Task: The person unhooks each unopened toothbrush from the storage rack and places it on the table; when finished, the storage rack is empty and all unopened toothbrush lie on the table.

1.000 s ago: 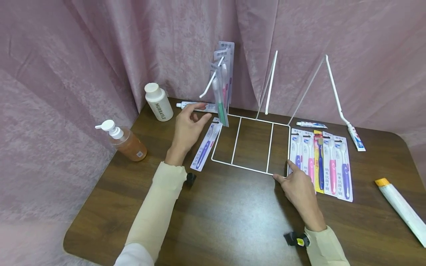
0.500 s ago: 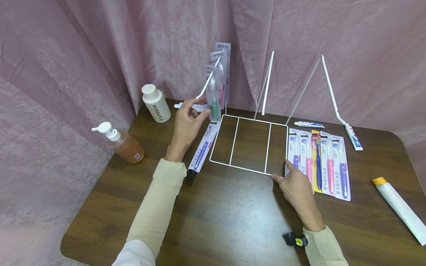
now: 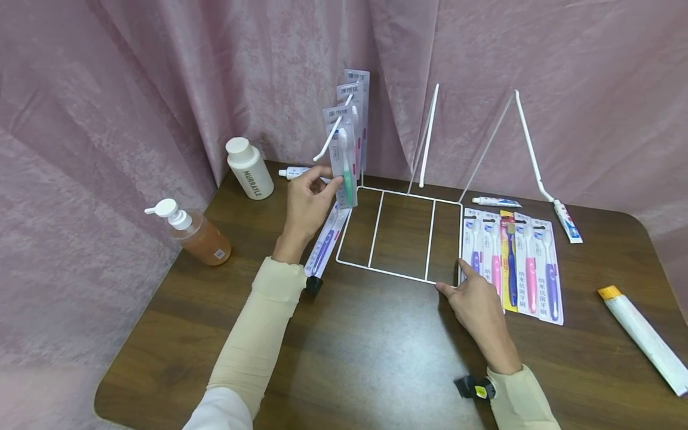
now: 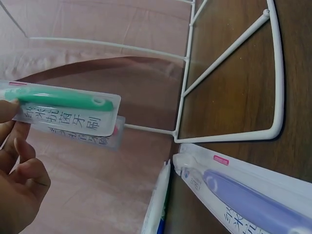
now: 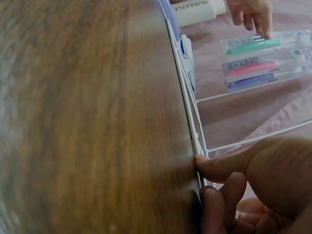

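Note:
My left hand (image 3: 309,200) pinches the lower end of a green toothbrush pack (image 3: 344,161) that stands upright at the white hook (image 3: 328,140) of a wire rack (image 3: 398,273). Two more packs hang behind it. In the left wrist view my fingers (image 4: 17,165) hold the green pack (image 4: 68,109) by its end. My right hand (image 3: 473,298) holds the rack's near right corner, thumb on the front wire and index finger along the side wire. The right wrist view shows my thumb (image 5: 229,163) against the wire. A purple toothbrush pack (image 3: 324,245) lies flat beside the rack's left edge.
Several toothbrush packs (image 3: 510,263) lie in a row right of the rack. Toothpaste tubes lie at the right edge (image 3: 645,340), back right (image 3: 568,222) and back left (image 3: 295,172). A white bottle (image 3: 248,168) and a pump bottle (image 3: 196,234) stand at the left. Pink curtain surrounds the table.
My left hand has closed on the green pack and raised it a little along the hook. The right hand has stayed at the rack's corner.

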{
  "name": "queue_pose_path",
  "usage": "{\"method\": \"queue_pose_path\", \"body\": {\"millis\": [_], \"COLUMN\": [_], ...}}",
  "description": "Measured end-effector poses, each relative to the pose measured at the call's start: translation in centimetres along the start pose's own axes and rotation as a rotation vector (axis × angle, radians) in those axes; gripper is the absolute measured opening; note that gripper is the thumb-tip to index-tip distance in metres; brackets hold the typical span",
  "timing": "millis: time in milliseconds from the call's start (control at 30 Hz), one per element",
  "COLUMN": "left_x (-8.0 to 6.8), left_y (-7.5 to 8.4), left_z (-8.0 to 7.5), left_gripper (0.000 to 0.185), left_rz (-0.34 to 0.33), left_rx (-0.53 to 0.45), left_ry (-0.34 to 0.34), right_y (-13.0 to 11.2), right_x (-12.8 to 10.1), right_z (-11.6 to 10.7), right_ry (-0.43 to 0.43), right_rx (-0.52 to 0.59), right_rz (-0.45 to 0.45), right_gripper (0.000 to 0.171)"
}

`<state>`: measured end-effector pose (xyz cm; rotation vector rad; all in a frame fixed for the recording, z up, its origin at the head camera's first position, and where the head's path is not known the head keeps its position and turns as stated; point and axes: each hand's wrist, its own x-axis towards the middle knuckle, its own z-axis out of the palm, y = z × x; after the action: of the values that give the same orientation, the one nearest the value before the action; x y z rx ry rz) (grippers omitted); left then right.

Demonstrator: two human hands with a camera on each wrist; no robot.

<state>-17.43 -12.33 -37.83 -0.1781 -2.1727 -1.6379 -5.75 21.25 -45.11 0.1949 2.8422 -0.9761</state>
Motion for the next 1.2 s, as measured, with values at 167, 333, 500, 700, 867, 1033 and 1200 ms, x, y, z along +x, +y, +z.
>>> {"method": "queue_pose_path", "body": {"millis": [167, 333, 500, 700, 867, 1033, 1200], "left_x": [-0.1, -0.4, -0.7, -0.9, -0.7, -0.8, -0.9], "left_y": [-0.1, 0.1, 0.5, 1.1, 1.3, 1.4, 1.9], "left_z": [-0.1, -0.2, 0.0, 0.4, 0.6, 0.4, 0.4], "left_gripper": [0.018, 0.023, 0.024, 0.025, 0.026, 0.026, 0.027], "left_rz": [0.048, 0.071, 0.070, 0.057, 0.052, 0.033, 0.032], "left_rx": [-0.018, -0.044, -0.054, -0.066, -0.062, -0.056, -0.054], "left_ry": [0.035, 0.037, 0.014, 0.001, -0.015, -0.017, -0.030], "right_y": [-0.9, -1.1, -1.1, -1.1, -1.2, -1.3, -1.4], "right_x": [-0.4, -0.4, -0.5, -0.5, -0.5, -0.6, -0.6], "right_z": [-0.5, -0.6, -0.5, -0.5, -0.4, -0.4, -0.3], "right_ry": [-0.031, -0.039, -0.041, -0.036, -0.048, -0.067, -0.061], "right_rx": [-0.005, -0.011, -0.005, 0.001, 0.004, 0.003, 0.000], "right_rz": [0.014, 0.025, 0.030, 0.021, 0.037, 0.054, 0.060], "right_gripper": [0.085, 0.084, 0.084, 0.083, 0.083, 0.084, 0.084]}}
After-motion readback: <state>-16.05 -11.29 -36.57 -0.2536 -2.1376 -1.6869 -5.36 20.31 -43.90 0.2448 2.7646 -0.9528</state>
